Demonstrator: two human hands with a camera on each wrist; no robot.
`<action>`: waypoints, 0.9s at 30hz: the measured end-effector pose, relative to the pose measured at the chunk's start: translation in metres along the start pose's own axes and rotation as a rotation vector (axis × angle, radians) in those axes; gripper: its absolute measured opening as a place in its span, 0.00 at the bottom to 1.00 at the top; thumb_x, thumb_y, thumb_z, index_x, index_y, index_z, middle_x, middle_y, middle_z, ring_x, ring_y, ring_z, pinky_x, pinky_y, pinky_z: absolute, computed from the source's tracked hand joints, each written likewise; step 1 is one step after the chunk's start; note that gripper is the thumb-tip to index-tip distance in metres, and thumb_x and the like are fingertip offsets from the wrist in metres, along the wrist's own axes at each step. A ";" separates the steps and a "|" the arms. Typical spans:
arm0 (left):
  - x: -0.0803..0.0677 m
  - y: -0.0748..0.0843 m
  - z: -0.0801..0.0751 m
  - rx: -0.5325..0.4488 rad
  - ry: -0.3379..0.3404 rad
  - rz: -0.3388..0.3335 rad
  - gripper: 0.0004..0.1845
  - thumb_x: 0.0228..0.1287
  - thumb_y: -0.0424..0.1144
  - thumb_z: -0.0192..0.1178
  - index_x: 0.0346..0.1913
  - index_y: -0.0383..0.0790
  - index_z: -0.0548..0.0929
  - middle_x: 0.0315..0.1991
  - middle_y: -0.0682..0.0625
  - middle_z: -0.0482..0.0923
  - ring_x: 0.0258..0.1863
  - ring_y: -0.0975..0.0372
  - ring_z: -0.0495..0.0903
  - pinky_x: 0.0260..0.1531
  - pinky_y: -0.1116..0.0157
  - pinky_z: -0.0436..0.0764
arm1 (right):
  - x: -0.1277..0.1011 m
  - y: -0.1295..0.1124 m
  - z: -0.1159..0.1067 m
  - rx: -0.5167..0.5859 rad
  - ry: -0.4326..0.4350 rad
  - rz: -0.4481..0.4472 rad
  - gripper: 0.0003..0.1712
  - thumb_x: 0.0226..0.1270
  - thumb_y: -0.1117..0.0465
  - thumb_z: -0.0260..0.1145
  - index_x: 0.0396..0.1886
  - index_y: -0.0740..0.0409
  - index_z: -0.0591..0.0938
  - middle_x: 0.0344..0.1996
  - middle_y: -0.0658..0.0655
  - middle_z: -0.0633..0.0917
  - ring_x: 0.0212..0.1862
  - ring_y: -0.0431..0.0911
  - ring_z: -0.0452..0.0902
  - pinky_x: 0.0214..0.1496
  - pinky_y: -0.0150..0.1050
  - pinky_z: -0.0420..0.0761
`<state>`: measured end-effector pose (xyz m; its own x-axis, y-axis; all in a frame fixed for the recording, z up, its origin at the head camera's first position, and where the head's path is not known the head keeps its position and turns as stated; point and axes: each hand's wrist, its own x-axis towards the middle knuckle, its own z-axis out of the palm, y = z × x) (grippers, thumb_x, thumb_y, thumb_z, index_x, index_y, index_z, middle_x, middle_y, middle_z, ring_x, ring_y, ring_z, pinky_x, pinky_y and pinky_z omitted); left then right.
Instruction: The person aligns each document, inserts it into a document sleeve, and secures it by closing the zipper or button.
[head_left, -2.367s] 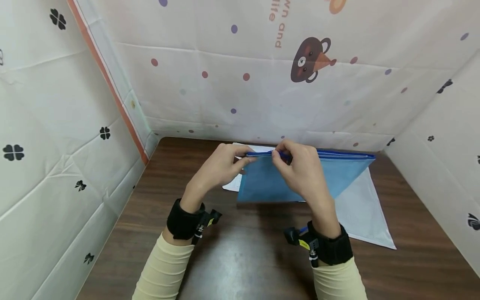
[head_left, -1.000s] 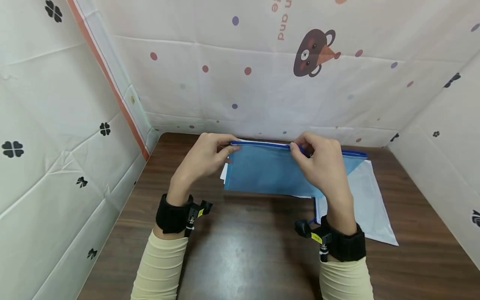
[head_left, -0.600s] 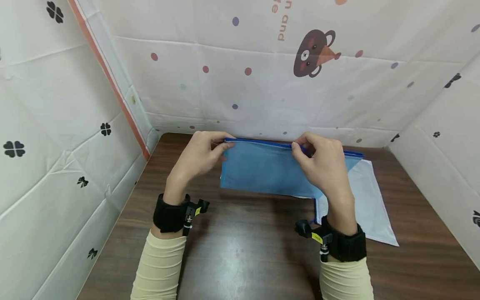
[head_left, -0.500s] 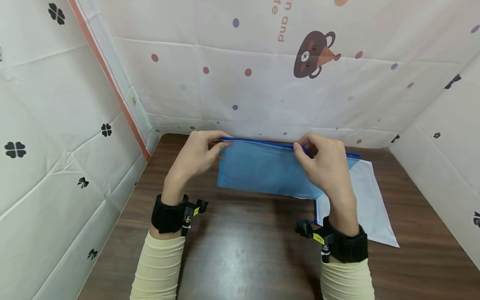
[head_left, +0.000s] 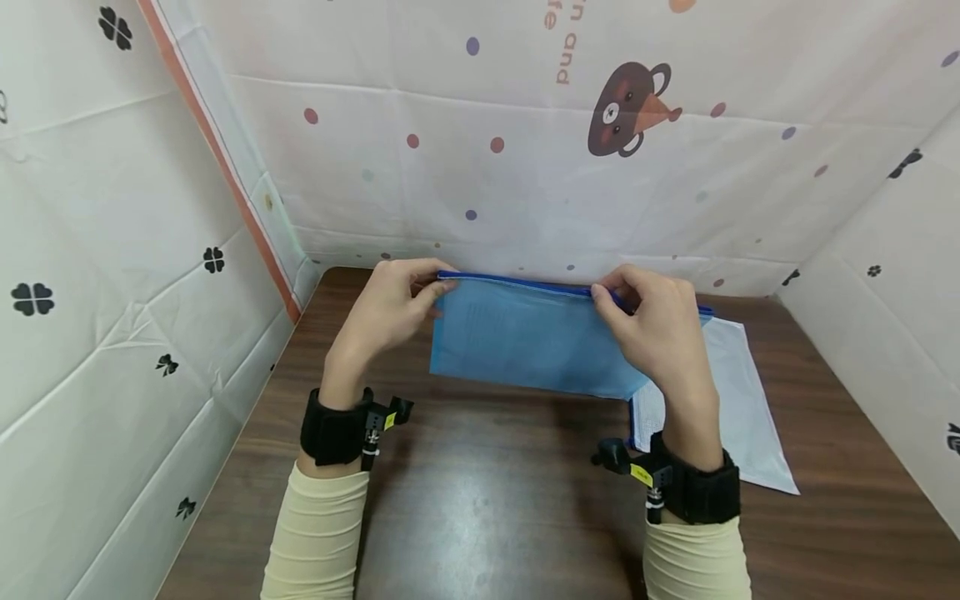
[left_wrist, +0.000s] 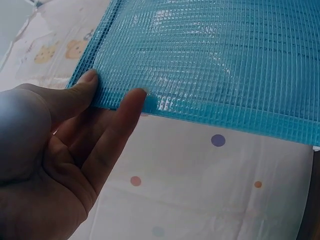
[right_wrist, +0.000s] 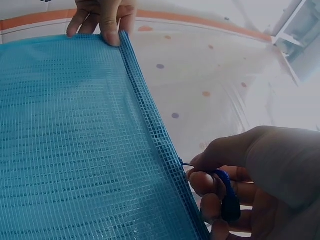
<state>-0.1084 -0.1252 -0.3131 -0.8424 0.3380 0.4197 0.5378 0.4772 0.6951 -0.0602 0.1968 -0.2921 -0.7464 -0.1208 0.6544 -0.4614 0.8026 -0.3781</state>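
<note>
I have the left hand pinching a top corner of the blue mesh zip pouch, and the right hand gripping its pull cord (dark blue). The pouch is held up over the worktop, partly hiding a white pouch.

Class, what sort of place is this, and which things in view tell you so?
Probably an indoor filming booth: patterned sheeting stands like walls on three sides of a dark wood-look table, and the person has wrist-worn cameras.
</note>
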 end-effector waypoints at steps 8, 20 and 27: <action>0.000 -0.003 -0.001 0.007 -0.013 -0.005 0.09 0.79 0.38 0.64 0.53 0.45 0.91 0.39 0.53 0.89 0.27 0.61 0.88 0.30 0.61 0.84 | -0.002 0.004 -0.002 -0.013 -0.004 0.013 0.07 0.75 0.61 0.71 0.37 0.60 0.91 0.17 0.53 0.78 0.22 0.46 0.67 0.29 0.40 0.62; -0.005 0.022 0.013 0.438 -0.043 -0.013 0.22 0.78 0.46 0.65 0.69 0.46 0.80 0.52 0.47 0.86 0.53 0.52 0.84 0.52 0.50 0.82 | 0.000 -0.005 0.006 -0.010 -0.051 0.025 0.08 0.75 0.63 0.70 0.38 0.63 0.91 0.22 0.57 0.84 0.24 0.49 0.73 0.30 0.43 0.70; -0.003 0.052 0.053 0.576 0.053 0.335 0.25 0.75 0.46 0.69 0.68 0.38 0.81 0.62 0.44 0.82 0.64 0.53 0.80 0.66 0.52 0.77 | -0.001 -0.013 0.016 0.001 -0.058 -0.051 0.07 0.75 0.64 0.70 0.37 0.63 0.90 0.21 0.55 0.83 0.22 0.46 0.72 0.28 0.42 0.70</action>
<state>-0.0759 -0.0578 -0.3093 -0.6192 0.5103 0.5968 0.6911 0.7150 0.1058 -0.0616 0.1767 -0.2984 -0.7481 -0.1952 0.6342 -0.5002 0.7939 -0.3458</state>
